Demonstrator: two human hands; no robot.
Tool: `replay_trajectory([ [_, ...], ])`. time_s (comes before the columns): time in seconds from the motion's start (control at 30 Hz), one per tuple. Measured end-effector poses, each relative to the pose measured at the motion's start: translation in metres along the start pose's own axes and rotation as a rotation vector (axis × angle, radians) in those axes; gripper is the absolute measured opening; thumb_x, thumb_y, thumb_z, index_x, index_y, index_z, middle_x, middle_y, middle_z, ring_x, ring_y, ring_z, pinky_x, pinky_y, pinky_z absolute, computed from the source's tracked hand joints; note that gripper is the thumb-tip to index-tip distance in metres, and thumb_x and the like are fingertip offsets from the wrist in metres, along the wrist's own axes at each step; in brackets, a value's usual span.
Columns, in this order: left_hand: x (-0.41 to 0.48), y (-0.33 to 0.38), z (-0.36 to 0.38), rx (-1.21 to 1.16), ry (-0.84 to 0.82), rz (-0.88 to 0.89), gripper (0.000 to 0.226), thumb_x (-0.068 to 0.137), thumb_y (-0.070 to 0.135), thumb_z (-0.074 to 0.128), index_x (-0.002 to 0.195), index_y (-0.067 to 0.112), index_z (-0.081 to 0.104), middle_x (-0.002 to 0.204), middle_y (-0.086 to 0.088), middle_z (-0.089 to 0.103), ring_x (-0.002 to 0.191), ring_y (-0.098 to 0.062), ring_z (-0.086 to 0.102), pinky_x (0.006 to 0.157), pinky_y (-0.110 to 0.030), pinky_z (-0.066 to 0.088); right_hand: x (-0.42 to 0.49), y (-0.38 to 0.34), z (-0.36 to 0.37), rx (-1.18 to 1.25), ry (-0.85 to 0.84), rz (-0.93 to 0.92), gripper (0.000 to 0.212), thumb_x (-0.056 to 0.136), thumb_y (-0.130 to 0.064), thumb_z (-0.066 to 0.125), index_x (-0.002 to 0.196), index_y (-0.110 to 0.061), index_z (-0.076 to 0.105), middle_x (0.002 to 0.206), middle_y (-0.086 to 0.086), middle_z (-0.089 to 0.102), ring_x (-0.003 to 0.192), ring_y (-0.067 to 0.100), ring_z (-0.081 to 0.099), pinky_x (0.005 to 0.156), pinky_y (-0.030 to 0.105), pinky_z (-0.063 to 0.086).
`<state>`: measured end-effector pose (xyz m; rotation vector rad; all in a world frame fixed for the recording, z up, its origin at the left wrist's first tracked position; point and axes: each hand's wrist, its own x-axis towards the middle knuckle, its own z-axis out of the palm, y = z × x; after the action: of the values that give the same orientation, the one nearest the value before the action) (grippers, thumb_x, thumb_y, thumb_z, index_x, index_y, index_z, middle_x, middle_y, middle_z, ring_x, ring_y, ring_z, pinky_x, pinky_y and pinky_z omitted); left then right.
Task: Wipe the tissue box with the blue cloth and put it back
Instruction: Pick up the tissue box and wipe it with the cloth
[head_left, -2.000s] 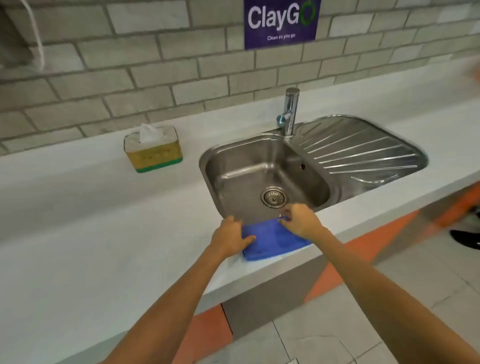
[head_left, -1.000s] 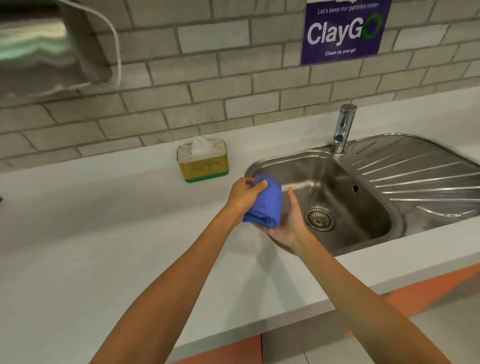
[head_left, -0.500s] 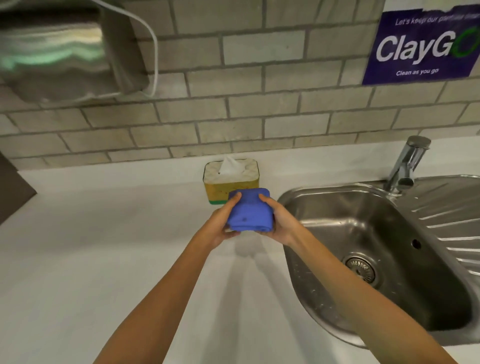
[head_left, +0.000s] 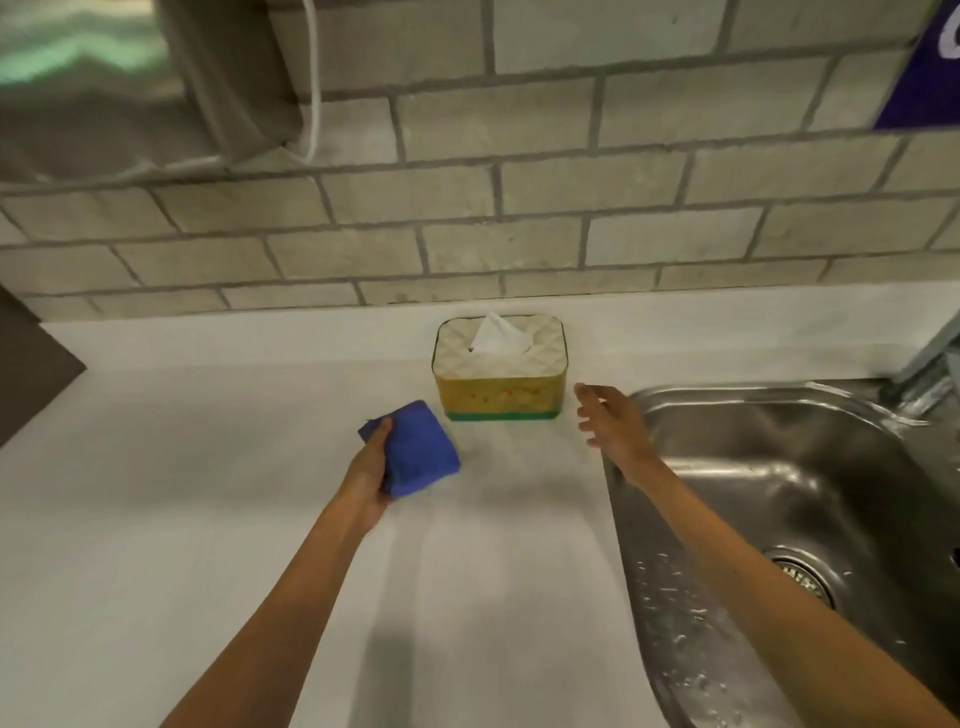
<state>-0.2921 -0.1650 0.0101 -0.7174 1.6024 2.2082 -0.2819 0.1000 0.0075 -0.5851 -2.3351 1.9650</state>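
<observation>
Tissue box (head_left: 500, 370) upright at far desk (head_left: 156, 493) edge against wall. Left hand (head_left: 366, 478) gripping folded blue cloth (head_left: 418, 449); right hand (head_left: 610, 421) spread wide, empty, just right of box. Sink (head_left: 779, 467) cut off right.

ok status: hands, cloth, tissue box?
Left hand gripping blue cloth. Right hand open, empty, beside tissue box, not touching. Box upright on counter, unwiped. Path clear.

Left hand (head_left: 367, 480) grips the cloth (head_left: 418, 448); right hand (head_left: 613, 422) spread, empty — just beside the box (head_left: 500, 366), not touching.
</observation>
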Motion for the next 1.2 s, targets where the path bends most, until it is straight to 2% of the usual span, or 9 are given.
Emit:
replay_trajectory([
  [0.1, 0.023, 0.012, -0.008, 0.101, 0.193, 0.156, 0.045, 0.099, 0.036, 0.036, 0.131, 0.007, 0.047, 0.113, -0.011, 0.055, 0.097, -0.028, 0.058, 0.062, -0.027, 0.044, 0.02, 0.007, 0.006, -0.085, -0.062, -0.032, 0.056, 0.092, -0.047, 0.042, 0.142, -0.022, 0.036, 0.135, 0.008, 0.053, 0.121, 0.023, 0.051, 0.096, 0.032, 0.039],
  [0.2, 0.038, 0.024, 0.01, 0.173, 0.255, 0.263, 0.048, 0.097, 0.036, 0.043, 0.132, 0.004, 0.046, 0.11, -0.011, 0.056, 0.086, -0.025, 0.06, 0.071, -0.035, 0.05, 0.034, 0.01, 0.015, -0.103, -0.133, -0.055, 0.066, 0.091, -0.053, 0.036, 0.149, -0.027, 0.018, 0.15, 0.005, 0.038, 0.138, 0.025, 0.036, 0.109, 0.035, 0.03],
  [0.27, 0.046, 0.029, 0.027, 0.226, 0.257, 0.285, 0.048, 0.096, 0.037, 0.044, 0.134, 0.006, 0.045, 0.121, -0.017, 0.059, 0.106, -0.034, 0.059, 0.089, -0.044, 0.05, 0.042, 0.012, 0.019, -0.098, -0.162, -0.083, 0.068, 0.089, -0.057, 0.034, 0.149, -0.03, 0.016, 0.151, 0.003, 0.038, 0.139, 0.023, 0.036, 0.111, 0.036, 0.029],
  [0.53, 0.052, 0.02, 0.07, 0.437, 0.189, 0.374, 0.047, 0.093, 0.035, 0.052, 0.132, 0.011, 0.047, 0.125, -0.023, 0.059, 0.116, -0.038, 0.056, 0.098, -0.049, 0.047, 0.048, 0.017, 0.023, -0.093, -0.135, -0.212, 0.054, 0.093, -0.048, 0.038, 0.144, -0.034, 0.031, 0.12, -0.011, 0.056, 0.104, 0.008, 0.054, 0.063, -0.005, 0.042],
  [0.67, 0.039, 0.019, 0.069, 0.508, 0.204, 0.418, 0.044, 0.092, 0.033, 0.053, 0.128, 0.008, 0.049, 0.121, -0.025, 0.061, 0.113, -0.041, 0.057, 0.098, -0.052, 0.047, 0.035, 0.013, 0.018, -0.041, -0.088, -0.221, 0.055, 0.091, -0.045, 0.045, 0.142, -0.026, 0.039, 0.122, 0.0, 0.061, 0.103, 0.011, 0.058, 0.077, 0.009, 0.046],
  [0.77, 0.024, 0.017, 0.064, 0.553, 0.211, 0.452, 0.038, 0.092, 0.037, 0.051, 0.12, 0.012, 0.053, 0.11, -0.02, 0.065, 0.106, -0.036, 0.06, 0.092, -0.044, 0.048, 0.016, 0.009, 0.011, -0.05, -0.016, -0.202, 0.059, 0.086, -0.049, 0.051, 0.136, -0.019, 0.047, 0.111, 0.003, 0.066, 0.095, 0.014, 0.061, 0.07, 0.014, 0.052],
  [0.87, 0.004, 0.012, 0.055, 0.632, 0.225, 0.492, 0.03, 0.092, 0.044, 0.048, 0.105, 0.018, 0.055, 0.093, -0.005, 0.061, 0.095, -0.028, 0.06, 0.083, -0.037, 0.047, -0.007, 0.003, 0.001, -0.097, 0.026, -0.151, 0.063, 0.078, -0.058, 0.055, 0.126, -0.017, 0.055, 0.091, 0.002, 0.069, 0.084, 0.018, 0.067, 0.076, 0.035, 0.057],
  [1.03, -0.035, 0.007, 0.042, 0.725, 0.252, 0.478, 0.036, 0.087, 0.062, 0.04, 0.095, 0.028, 0.05, 0.087, 0.002, 0.057, 0.086, -0.024, 0.057, 0.087, -0.043, 0.052, -0.053, -0.01, -0.014, -0.018, -0.061, -0.016, 0.08, 0.054, -0.071, 0.06, 0.109, -0.014, 0.057, 0.077, 0.005, 0.07, 0.058, 0.015, 0.07, 0.044, 0.02, 0.051],
  [1.2, -0.062, -0.002, 0.034, 0.652, 0.208, 0.483, 0.051, 0.083, 0.073, 0.026, 0.09, 0.03, 0.052, 0.075, 0.013, 0.055, 0.079, -0.017, 0.057, 0.085, -0.037, 0.048, -0.081, -0.008, -0.024, -0.001, -0.138, 0.053, 0.094, 0.05, -0.07, 0.061, 0.121, -0.011, 0.049, 0.071, 0.017, 0.071, 0.053, 0.023, 0.072, 0.047, 0.026, 0.056],
])
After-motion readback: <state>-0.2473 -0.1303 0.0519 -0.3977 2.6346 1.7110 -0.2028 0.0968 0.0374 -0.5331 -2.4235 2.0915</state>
